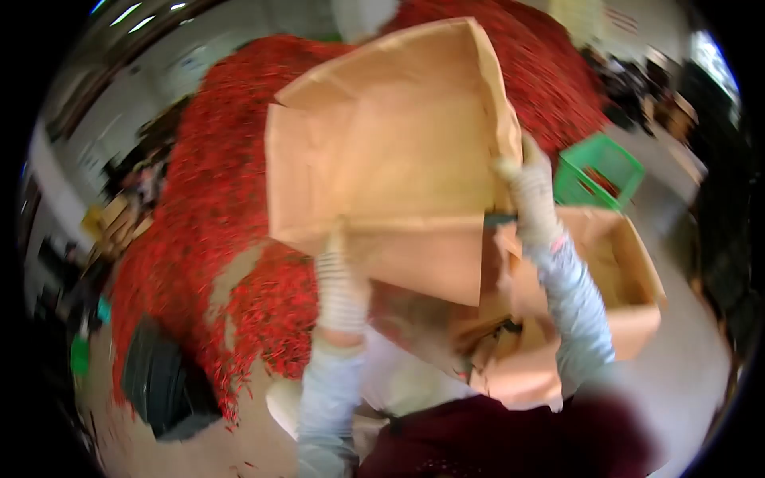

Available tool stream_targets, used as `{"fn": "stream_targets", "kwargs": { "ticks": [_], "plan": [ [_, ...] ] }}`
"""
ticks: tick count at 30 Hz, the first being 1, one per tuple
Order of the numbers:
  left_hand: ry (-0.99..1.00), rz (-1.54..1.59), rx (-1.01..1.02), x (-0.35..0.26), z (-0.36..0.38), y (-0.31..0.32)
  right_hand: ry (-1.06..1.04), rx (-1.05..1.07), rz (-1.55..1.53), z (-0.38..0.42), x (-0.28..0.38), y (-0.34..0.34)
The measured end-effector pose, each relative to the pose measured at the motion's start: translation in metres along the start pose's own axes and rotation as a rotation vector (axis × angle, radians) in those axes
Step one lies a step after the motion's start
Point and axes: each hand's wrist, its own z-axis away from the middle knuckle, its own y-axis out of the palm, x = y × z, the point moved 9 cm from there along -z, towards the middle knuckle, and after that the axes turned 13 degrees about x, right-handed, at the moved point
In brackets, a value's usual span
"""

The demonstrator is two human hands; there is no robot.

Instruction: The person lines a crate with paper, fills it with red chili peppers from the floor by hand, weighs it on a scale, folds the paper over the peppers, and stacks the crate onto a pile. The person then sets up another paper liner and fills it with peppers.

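An open cardboard box (414, 143), its inside facing me and seemingly bare, is held up in front of me. My left hand (341, 279), in a pale striped glove, grips its lower edge left of the middle. At the box's right side my right hand (534, 195), gloved too, is closed on the edge. Both hands are somewhat blurred. Behind the box lies a large heap of red chili peppers (215, 159).
A second open cardboard box (637, 319) stands at the lower right, with a green crate (570, 171) holding some red peppers beyond it. Dark stacked crates (163, 382) are at the lower left. Cluttered boxes (119, 219) lie along the left side.
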Motion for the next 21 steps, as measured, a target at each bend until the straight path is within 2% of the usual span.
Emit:
{"fn": "stream_targets", "kwargs": {
  "ticks": [2, 3, 4, 6, 7, 10, 11, 12, 13, 14, 16, 17, 18, 21],
  "plan": [
    [-0.118, 0.275, -0.231, -0.001, -0.009, -0.031, -0.007, 0.037, -0.072, 0.002, -0.027, 0.045],
    [-0.075, 0.34, -0.297, -0.007, -0.008, -0.049, 0.023, 0.03, -0.126, 0.006, -0.032, 0.066],
    [-0.032, 0.339, -0.319, -0.017, -0.01, -0.061, 0.013, 0.043, -0.224, 0.009, -0.043, 0.086],
    [-0.061, 0.328, -0.514, -0.027, -0.002, -0.088, -0.016, 0.035, -0.155, 0.016, -0.066, 0.115],
    [-0.031, 0.328, -0.526, -0.031, -0.004, -0.107, -0.023, 0.044, -0.147, 0.019, -0.076, 0.132],
    [0.138, 0.206, -0.582, -0.036, 0.007, -0.204, -0.056, 0.078, -0.229, 0.037, -0.078, 0.171],
    [0.219, -0.071, -0.58, -0.053, 0.016, -0.244, -0.034, 0.232, -0.077, 0.037, -0.086, 0.189],
    [0.271, -0.139, -0.625, -0.075, 0.03, -0.251, -0.016, 0.38, 0.078, 0.037, -0.092, 0.205],
    [0.32, -0.208, -0.673, -0.097, 0.045, -0.257, 0.122, 0.682, 0.336, 0.036, -0.065, 0.216],
    [0.353, -0.058, -0.772, -0.12, 0.066, -0.248, -0.118, 0.704, 0.734, 0.033, -0.047, 0.215],
    [0.402, -0.14, -0.837, -0.145, 0.101, -0.29, -0.01, 0.637, 0.419, 0.014, -0.013, 0.208],
    [0.443, -0.122, -0.854, -0.158, 0.119, -0.296, -0.169, 0.554, 0.363, 0.0, 0.009, 0.213],
    [0.44, -0.234, -0.812, -0.169, 0.135, -0.311, -0.355, 0.512, 0.378, -0.01, 0.03, 0.226],
    [0.386, -0.375, -0.869, -0.189, 0.188, -0.33, -0.543, 0.796, 0.47, -0.039, 0.019, 0.324]
  ]
}}
